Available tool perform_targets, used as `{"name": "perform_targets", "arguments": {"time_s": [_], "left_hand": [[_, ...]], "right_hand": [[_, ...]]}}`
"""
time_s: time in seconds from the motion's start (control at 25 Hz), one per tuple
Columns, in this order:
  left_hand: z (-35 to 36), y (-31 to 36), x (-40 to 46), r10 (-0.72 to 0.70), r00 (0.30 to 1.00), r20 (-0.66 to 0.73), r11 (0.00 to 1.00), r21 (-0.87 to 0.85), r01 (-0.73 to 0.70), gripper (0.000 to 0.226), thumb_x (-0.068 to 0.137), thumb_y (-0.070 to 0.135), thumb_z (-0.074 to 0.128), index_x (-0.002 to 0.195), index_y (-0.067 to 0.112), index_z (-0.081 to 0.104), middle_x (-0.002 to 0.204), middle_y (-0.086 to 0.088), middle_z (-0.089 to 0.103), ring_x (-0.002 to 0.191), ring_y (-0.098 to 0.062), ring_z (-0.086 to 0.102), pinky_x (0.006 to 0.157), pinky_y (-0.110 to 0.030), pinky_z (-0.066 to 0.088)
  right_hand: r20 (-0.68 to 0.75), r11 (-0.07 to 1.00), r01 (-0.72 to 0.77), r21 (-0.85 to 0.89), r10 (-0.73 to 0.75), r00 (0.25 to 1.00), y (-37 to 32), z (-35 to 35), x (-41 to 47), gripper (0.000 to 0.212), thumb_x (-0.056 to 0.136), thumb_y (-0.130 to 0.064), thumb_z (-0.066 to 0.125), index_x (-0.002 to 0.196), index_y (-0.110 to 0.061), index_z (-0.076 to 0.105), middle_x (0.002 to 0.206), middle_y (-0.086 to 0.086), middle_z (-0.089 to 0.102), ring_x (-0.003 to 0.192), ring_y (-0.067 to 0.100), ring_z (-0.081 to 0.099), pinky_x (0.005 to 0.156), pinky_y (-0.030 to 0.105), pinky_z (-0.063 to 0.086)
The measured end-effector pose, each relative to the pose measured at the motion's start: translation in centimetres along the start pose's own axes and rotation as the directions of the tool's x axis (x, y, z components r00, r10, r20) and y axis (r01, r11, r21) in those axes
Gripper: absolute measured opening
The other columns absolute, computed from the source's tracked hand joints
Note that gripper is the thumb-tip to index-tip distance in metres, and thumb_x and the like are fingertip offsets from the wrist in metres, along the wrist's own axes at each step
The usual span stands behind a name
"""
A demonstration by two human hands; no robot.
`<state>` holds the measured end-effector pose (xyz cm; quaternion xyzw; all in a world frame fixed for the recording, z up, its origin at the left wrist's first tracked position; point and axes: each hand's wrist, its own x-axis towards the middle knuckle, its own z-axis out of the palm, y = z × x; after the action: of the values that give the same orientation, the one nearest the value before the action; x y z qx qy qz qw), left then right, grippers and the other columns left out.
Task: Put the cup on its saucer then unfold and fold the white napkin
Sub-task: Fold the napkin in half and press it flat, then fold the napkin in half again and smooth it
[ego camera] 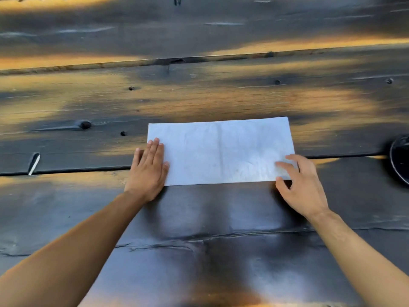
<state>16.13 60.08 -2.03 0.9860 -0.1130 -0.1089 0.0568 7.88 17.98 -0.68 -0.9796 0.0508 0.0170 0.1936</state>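
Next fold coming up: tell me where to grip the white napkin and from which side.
Pinch the white napkin at its near right corner, coming from the right, where the right hand already rests. It lies flat; only edges offer a grip. The left hand pins the left end flat.

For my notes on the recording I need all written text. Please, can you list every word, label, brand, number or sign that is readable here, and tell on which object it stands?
None: no readable text in this view.
White napkin: plain, only creases.
Wooden table: only grain, knots and cracks.
Dark round object at the right edge: cut off, no marking visible.
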Motion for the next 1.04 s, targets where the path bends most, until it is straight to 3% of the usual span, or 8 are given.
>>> {"name": "perform_targets", "arguments": {"time_s": [0.12, 0.28, 0.4, 0.6, 0.76, 0.88, 0.96, 1.04], "left_hand": [[-1.4, 1.1, -1.5, 0.007, 0.992, -0.124, 1.000, 0.026, -0.004, 0.060, 0.101, 0.029, 0.029, 0.152, -0.001, 0.032, 0.164, -0.021, 0.024, 0.154, -0.035, 0.018, 0.125, -0.053, 0.013], [-0.8, 7.9, -4.7, 0.227, 0.958, -0.174, 0.964, -0.101, -0.246, 0.048, 0.095, 0.018, 0.045, 0.136, -0.006, 0.054, 0.144, -0.025, 0.052, 0.138, -0.043, 0.046, 0.117, -0.057, 0.032], [-0.2, 14.3, -6.5, 0.332, 0.929, -0.162, 0.907, -0.215, -0.361, 0.044, 0.088, 0.007, 0.062, 0.130, -0.004, 0.060, 0.134, -0.021, 0.061, 0.131, -0.041, 0.053, 0.114, -0.055, 0.038], [-0.8, 22.2, -8.3, 0.368, 0.919, -0.140, 0.854, -0.340, -0.394, 0.048, 0.082, 0.001, 0.066, 0.130, -0.003, 0.060, 0.129, -0.018, 0.062, 0.125, -0.039, 0.056, 0.114, -0.051, 0.039], [-1.9, 23.8, -11.3, 0.393, 0.910, -0.132, 0.838, -0.356, -0.414, 0.043, 0.083, 0.008, 0.068, 0.125, 0.000, 0.063, 0.123, -0.015, 0.064, 0.118, -0.035, 0.058, 0.110, -0.048, 0.042], [-2.3, 22.1, -14.2, 0.346, 0.919, -0.188, 0.823, -0.410, -0.394, 0.011, 0.084, 0.004, 0.067, 0.095, 0.006, 0.069, 0.091, -0.008, 0.068, 0.085, -0.029, 0.061, 0.085, -0.045, 0.052], [-2.6, 20.3, -15.7, 0.272, 0.944, -0.187, 0.818, -0.472, -0.329, 0.006, 0.085, 0.005, 0.063, 0.085, 0.007, 0.069, 0.082, -0.006, 0.066, 0.077, -0.025, 0.059, 0.073, -0.043, 0.054], [-3.1, 18.7, -17.2, 0.180, 0.969, -0.168, 0.806, -0.540, -0.243, 0.013, 0.089, 0.008, 0.061, 0.094, 0.007, 0.073, 0.087, -0.005, 0.069, 0.082, -0.023, 0.062, 0.075, -0.039, 0.054]], "right_hand": [[0.004, 0.993, 0.112, -0.038, -0.112, 0.994, 1.8, -1.5, -1.8, 0.030, 0.080, -0.012, 0.073, 0.109, -0.017, 0.072, 0.122, 0.000, 0.057, 0.119, 0.024, 0.051, 0.092, 0.042, 0.054], [-0.009, 0.984, 0.163, -0.073, -0.164, 0.986, 2.7, -1.9, -2.3, 0.012, 0.085, -0.011, 0.075, 0.097, -0.014, 0.077, 0.097, 0.000, 0.069, 0.104, 0.027, 0.060, 0.091, 0.041, 0.053], [-0.010, 0.983, 0.155, -0.099, -0.157, 0.988, 2.4, -2.0, -2.3, 0.008, 0.084, -0.011, 0.076, 0.092, -0.013, 0.078, 0.091, 0.002, 0.071, 0.094, 0.029, 0.063, 0.087, 0.041, 0.052], [0.078, 0.972, 0.143, -0.185, -0.131, 0.988, 0.1, -3.3, -3.8, 0.005, 0.076, -0.016, 0.073, 0.073, -0.012, 0.072, 0.074, 0.006, 0.067, 0.079, 0.031, 0.062, 0.081, 0.040, 0.048], [0.190, 0.961, 0.262, -0.087, -0.242, 0.952, -5.3, -4.8, -8.3, 0.013, 0.074, -0.025, 0.064, 0.071, -0.013, 0.063, 0.073, 0.005, 0.061, 0.079, 0.027, 0.058, 0.078, 0.040, 0.050], [0.202, 0.949, 0.314, 0.033, -0.314, 0.928, -9.4, -5.3, -11.1, 0.015, 0.080, -0.026, 0.057, 0.075, -0.012, 0.063, 0.076, 0.003, 0.061, 0.080, 0.025, 0.057, 0.078, 0.041, 0.051], [0.215, 0.913, 0.376, 0.155, -0.403, 0.890, -10.7, -5.2, -12.1, 0.016, 0.086, -0.030, 0.060, 0.087, -0.015, 0.065, 0.088, -0.001, 0.064, 0.089, 0.021, 0.058, 0.086, 0.039, 0.051], [0.314, 0.896, 0.371, 0.242, -0.434, 0.844, -10.7, -5.5, -12.4, 0.036, 0.087, -0.047, 0.064, 0.112, -0.021, 0.063, 0.113, -0.006, 0.063, 0.111, 0.014, 0.054, 0.102, 0.029, 0.043]]}}
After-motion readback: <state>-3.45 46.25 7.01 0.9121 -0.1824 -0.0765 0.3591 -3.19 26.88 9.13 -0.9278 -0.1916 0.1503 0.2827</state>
